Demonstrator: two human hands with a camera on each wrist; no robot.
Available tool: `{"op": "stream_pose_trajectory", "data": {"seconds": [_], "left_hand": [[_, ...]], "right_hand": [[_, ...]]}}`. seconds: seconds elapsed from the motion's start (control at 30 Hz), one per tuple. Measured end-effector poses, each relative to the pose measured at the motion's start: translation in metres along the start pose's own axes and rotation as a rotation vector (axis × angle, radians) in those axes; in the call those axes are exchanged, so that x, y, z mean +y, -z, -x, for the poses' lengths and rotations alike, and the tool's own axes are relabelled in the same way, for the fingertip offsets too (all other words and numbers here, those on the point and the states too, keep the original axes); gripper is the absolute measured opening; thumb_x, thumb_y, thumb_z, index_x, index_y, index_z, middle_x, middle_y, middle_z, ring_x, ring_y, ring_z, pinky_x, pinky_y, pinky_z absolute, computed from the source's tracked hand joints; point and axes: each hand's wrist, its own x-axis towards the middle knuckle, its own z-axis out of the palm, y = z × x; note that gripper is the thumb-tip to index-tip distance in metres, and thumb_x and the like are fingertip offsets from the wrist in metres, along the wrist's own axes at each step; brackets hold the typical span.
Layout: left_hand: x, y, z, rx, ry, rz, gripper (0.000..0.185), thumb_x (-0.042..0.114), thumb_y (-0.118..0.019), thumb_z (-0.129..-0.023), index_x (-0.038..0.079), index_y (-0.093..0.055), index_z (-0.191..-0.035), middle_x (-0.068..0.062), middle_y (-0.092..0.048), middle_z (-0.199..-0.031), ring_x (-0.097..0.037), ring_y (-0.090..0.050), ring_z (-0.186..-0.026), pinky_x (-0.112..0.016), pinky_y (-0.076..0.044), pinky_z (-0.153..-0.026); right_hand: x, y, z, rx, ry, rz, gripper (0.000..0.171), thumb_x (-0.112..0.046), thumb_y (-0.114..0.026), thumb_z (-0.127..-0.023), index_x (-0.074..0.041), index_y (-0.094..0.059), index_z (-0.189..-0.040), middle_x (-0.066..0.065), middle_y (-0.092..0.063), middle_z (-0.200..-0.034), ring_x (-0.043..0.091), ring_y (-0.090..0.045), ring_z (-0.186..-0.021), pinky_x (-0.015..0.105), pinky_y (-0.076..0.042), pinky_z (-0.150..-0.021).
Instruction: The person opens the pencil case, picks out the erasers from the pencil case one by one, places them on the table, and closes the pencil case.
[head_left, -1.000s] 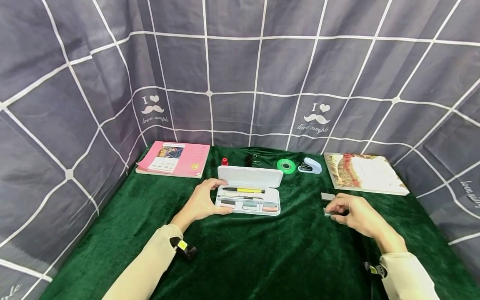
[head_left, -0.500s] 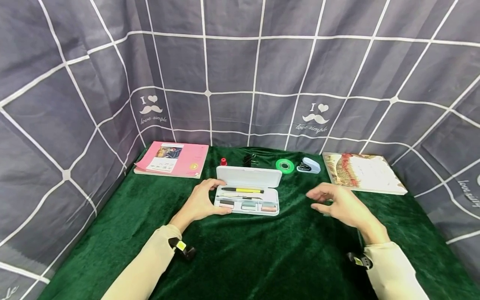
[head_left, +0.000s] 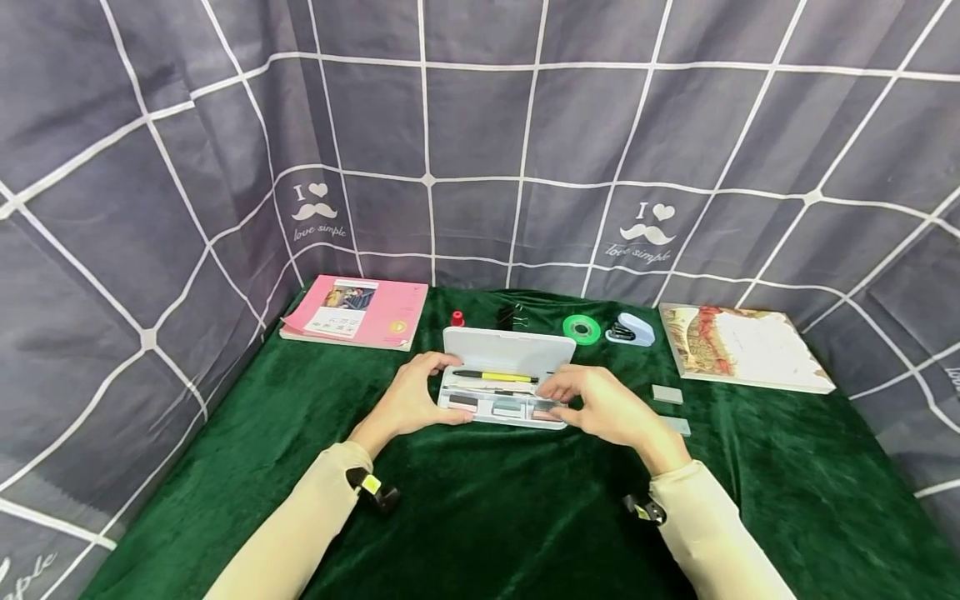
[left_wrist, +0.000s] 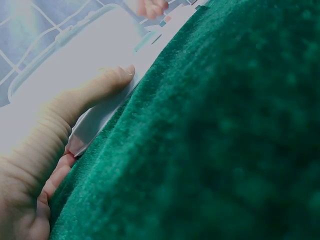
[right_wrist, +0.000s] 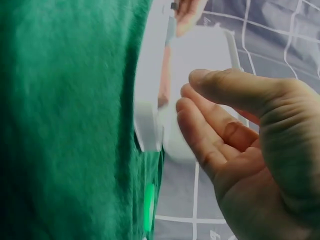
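Observation:
An open white pencil case (head_left: 504, 354) lies in the middle of the green cloth (head_left: 487, 517), with a yellow-and-black pen (head_left: 497, 377) and small blocks in its tray. My left hand (head_left: 431, 392) grips the case's left end; its thumb (left_wrist: 100, 85) lies along the case wall (left_wrist: 75, 65). At the right end of the tray is my right hand (head_left: 561, 398), fingers relaxed over it and holding nothing. The right wrist view shows that hand (right_wrist: 225, 125) open beside the case's end (right_wrist: 149, 100). Two grey erasers (head_left: 667, 393) (head_left: 677, 426) lie just right of it.
Along the back stand a pink book (head_left: 352, 310), a small red item (head_left: 457, 318), black binder clips (head_left: 512, 315), a green tape roll (head_left: 582, 329) and a pale blue stapler (head_left: 632, 330). An illustrated book (head_left: 742, 346) lies at back right. Grey checked curtains enclose the table.
My right hand left the grey eraser on the cloth and swung left to the right end of the pencil case. The left hand has kept its grip on the case.

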Motion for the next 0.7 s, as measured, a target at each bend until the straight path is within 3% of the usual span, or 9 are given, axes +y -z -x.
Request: {"op": "stream_pose_trajectory", "data": {"seconds": [0.13,0.3,0.47,0.7], "left_hand": [[-0.0004,-0.0009,-0.0003,0.004,-0.001,0.006,0.084,0.050,-0.105,-0.072,0.023,-0.069,-0.144,-0.007,-0.065,-0.148,-0.034,-0.061,-0.129,-0.060,-0.053,-0.109],[-0.0012,-0.0018,0.0004,0.010,-0.002,0.009,0.084,0.052,-0.105,-0.072,0.024,-0.069,-0.144,-0.008,-0.065,-0.148,-0.035,-0.061,-0.128,-0.061,-0.053,-0.108],[-0.0005,-0.0015,0.0004,0.002,-0.001,0.024,0.084,0.050,-0.105,-0.072,0.024,-0.070,-0.144,-0.007,-0.065,-0.148,-0.035,-0.061,-0.129,-0.061,-0.053,-0.108],[0.0025,0.0013,0.0012,-0.006,0.012,0.027,0.083,0.050,-0.105,-0.073,0.025,-0.069,-0.144,-0.009,-0.063,-0.150,-0.035,-0.060,-0.130,-0.063,-0.052,-0.109]], "right_hand": [[-0.0032,-0.0049,-0.0034,-0.079,0.017,0.011,0.023,-0.004,-0.084,-0.099,-0.012,-0.084,-0.120,-0.001,-0.077,-0.108,0.011,-0.072,-0.094,0.040,-0.064,-0.084],[-0.0027,-0.0056,-0.0035,-0.108,0.044,0.033,0.024,-0.005,-0.083,-0.100,-0.014,-0.085,-0.123,-0.002,-0.075,-0.111,0.010,-0.066,-0.088,0.034,-0.060,-0.078],[-0.0014,-0.0047,-0.0021,-0.080,0.017,0.029,0.022,-0.005,-0.086,-0.098,-0.015,-0.085,-0.118,-0.004,-0.076,-0.105,0.012,-0.070,-0.090,0.036,-0.062,-0.080],[-0.0025,-0.0017,-0.0018,-0.016,-0.010,-0.012,0.024,0.007,-0.085,-0.093,-0.013,-0.081,-0.107,-0.002,-0.077,-0.097,0.009,-0.072,-0.090,0.040,-0.064,-0.083]]}}
